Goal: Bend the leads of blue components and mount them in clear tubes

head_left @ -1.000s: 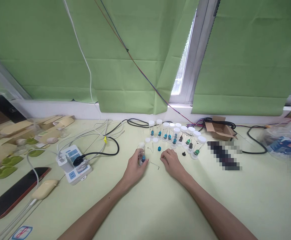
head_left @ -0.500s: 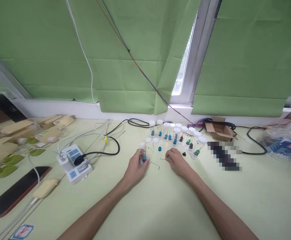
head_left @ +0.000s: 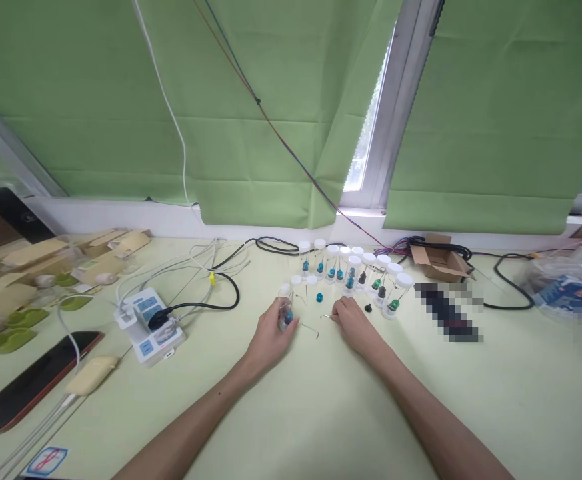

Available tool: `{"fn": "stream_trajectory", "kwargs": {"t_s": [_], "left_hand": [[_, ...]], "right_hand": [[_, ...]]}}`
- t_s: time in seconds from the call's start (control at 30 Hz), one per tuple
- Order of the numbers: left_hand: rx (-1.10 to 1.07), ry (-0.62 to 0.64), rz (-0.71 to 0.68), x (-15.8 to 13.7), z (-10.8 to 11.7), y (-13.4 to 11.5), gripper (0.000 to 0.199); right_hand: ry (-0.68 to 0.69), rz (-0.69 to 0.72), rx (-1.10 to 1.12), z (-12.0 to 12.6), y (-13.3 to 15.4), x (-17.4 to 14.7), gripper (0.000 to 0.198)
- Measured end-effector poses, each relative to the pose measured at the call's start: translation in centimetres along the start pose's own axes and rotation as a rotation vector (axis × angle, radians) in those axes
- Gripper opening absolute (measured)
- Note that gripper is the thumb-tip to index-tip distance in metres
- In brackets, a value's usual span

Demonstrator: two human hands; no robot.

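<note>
My left hand (head_left: pixel 271 333) is wrapped round a clear vial (head_left: pixel 285 305) with a blue piece in its bottom. Between the fingertips of my right hand (head_left: pixel 351 321) is a thin bent metal rod (head_left: pixel 325 316), its hooked end pointing left. Another bent metal rod (head_left: pixel 311 330) lies on the table between the hands. Beyond it sit a loose blue piece (head_left: pixel 319 297) and two white caps (head_left: pixel 312 281). A small black piece (head_left: pixel 368 308) lies right of my right hand. Several white-capped vials (head_left: pixel 350 277) holding blue, green or dark pieces stand behind.
On the left are a power strip (head_left: pixel 155 327) with plugs and cables, a phone (head_left: pixel 35 380) and a yellow case (head_left: pixel 92 375). An open cardboard box (head_left: pixel 439 261) stands at the back right, near black cables. Farther right is a plastic bag (head_left: pixel 571 283).
My right hand has shifted very slightly, and the hooked end of its rod has turned a little. My left hand and the vial stay in place.
</note>
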State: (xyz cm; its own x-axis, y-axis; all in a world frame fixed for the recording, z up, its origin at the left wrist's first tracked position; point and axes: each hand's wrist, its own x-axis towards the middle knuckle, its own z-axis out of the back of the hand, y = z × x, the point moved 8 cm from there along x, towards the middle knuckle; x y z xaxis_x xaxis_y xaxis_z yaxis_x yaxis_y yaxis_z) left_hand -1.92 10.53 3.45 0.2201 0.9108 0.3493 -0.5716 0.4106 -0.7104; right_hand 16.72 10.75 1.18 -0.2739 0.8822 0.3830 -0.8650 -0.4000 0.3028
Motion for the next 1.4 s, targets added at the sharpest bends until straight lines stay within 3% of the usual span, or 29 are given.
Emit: {"fn": "stream_trajectory", "kwargs": {"t_s": [0.37,0.6,0.87,1.1,1.4], "left_hand": [[0.059,-0.011,-0.013,0.1,0.7,-0.4,0.016],[0.099,-0.033,-0.037,0.4,1.0,0.5,0.023],[0.167,0.013,-0.112,0.3,0.5,0.4,0.032],[0.189,0.073,-0.142,0.1,0.0,0.4,0.039],[0.192,0.109,-0.187,-0.2,-0.4,-0.4,0.043]], "right_hand": [[-0.038,0.008,-0.053,0.5,0.9,-0.3,0.024],[-0.088,-0.071,0.078,2.6,1.4,-0.2,0.017],[-0.259,0.126,0.215,4.2,3.8,-0.7,0.020],[-0.199,0.167,0.195,4.2,4.5,-0.8,0.026],[-0.218,0.275,0.206,4.0,5.3,-1.1,0.026]]}}
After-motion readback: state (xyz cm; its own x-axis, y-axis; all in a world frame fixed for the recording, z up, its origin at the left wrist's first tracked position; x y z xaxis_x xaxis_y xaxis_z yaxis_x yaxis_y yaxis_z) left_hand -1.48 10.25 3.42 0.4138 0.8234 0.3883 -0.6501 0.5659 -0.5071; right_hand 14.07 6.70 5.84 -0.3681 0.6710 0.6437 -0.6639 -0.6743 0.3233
